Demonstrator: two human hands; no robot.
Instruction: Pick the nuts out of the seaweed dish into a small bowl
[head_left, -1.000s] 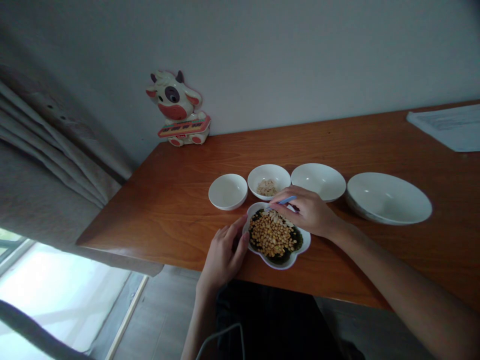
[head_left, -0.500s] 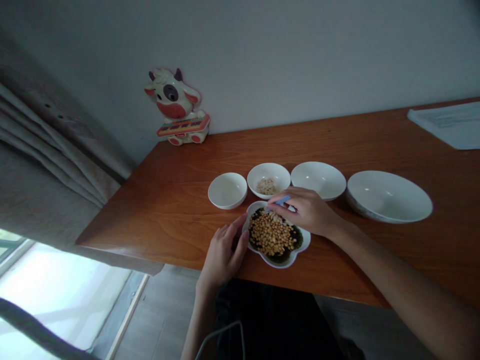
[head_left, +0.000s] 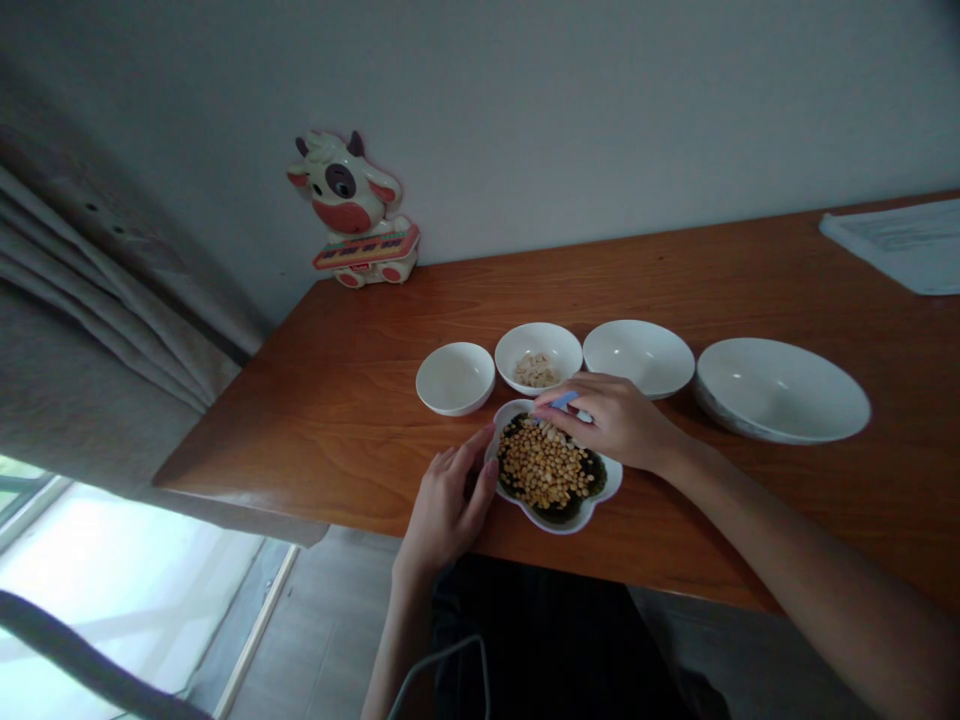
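Observation:
A white flower-shaped dish (head_left: 610,487) heaped with yellow beans over dark green ones sits near the table's front edge. My left hand (head_left: 448,508) rests against its left rim, fingers curled loosely, holding nothing. My right hand (head_left: 616,420) hovers over the dish's far side, pinching a small blue tool (head_left: 565,400) whose tip is among the pale seeds at the back of the heap. Just behind stands a small white bowl (head_left: 538,346) with a few pale seeds in it.
An empty small bowl (head_left: 455,377) stands to the left of the seed bowl; a wider bowl (head_left: 638,355) and a large shallow bowl (head_left: 782,390) stand to its right. A cow toy (head_left: 352,212) leans at the wall. Papers (head_left: 896,243) lie far right. Curtain (head_left: 90,300) hangs left.
My right hand has shifted slightly left and lower over the dish with the blue tool. My left hand has stayed at the rim.

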